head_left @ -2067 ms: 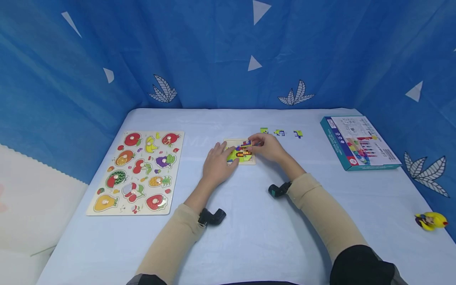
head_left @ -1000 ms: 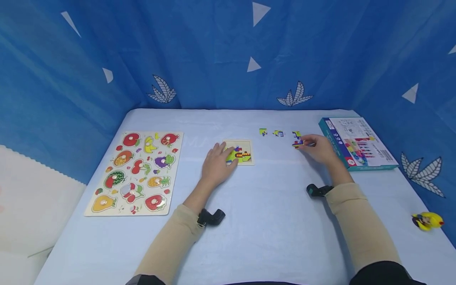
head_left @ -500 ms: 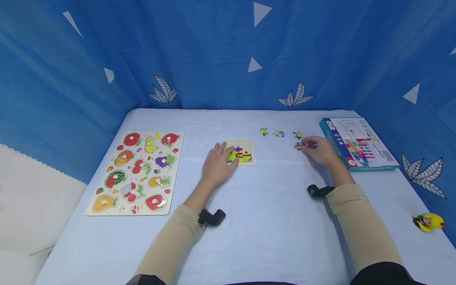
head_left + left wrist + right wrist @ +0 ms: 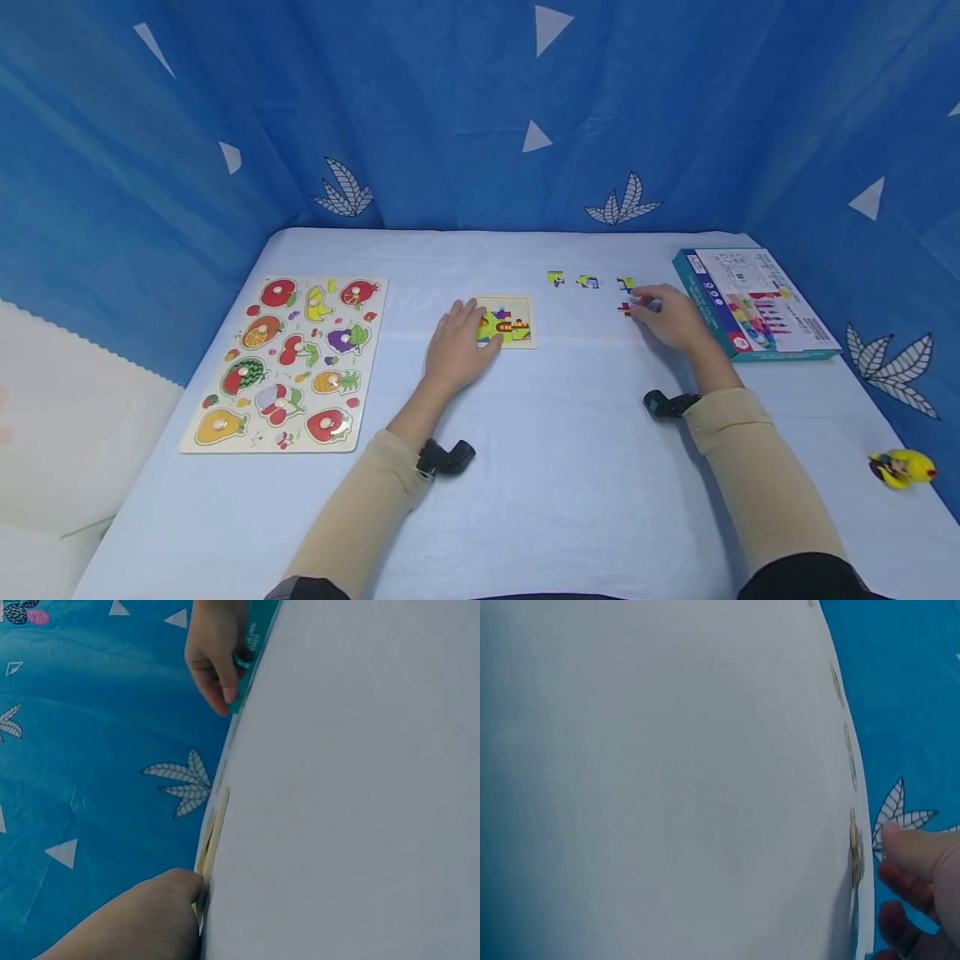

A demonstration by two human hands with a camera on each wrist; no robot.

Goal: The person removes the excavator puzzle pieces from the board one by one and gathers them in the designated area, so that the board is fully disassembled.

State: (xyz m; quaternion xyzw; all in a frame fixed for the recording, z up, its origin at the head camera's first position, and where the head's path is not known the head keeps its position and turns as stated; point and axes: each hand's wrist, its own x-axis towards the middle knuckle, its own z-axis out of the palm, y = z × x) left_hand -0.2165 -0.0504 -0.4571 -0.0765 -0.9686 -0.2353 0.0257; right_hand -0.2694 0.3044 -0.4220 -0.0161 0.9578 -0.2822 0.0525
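Puzzle tray [image 4: 517,301], small and wooden, lies flat beneath the fingertips of the left hand [image 4: 454,348]. That hand is spread and relaxed, its fingers resting over the tray's left side, and it grips nothing that I can see. Just beyond its thumb, fitted pieces [image 4: 512,327] make up part of a picture in green, red and purple. Bare wood shows above them (how much is rim and how much is gap is too small to tell), and the hand hides the near-left part, so I judge the puzzle partly filled rather than finished.

What looks left lies by the right hand [image 4: 670,317]. One loose piece [image 4: 624,309] sits right at its fingertips, partly covered by them. Just past it is a second piece [image 4: 626,284], with a third piece [image 4: 588,282] and a fourth piece [image 4: 555,277] further to the hand's left. The right hand's fingers are loosely bent, with a gap between thumb and forefinger in the wrist view, and they seem to hold nothing. At least these four pieces, then, appear unplaced.
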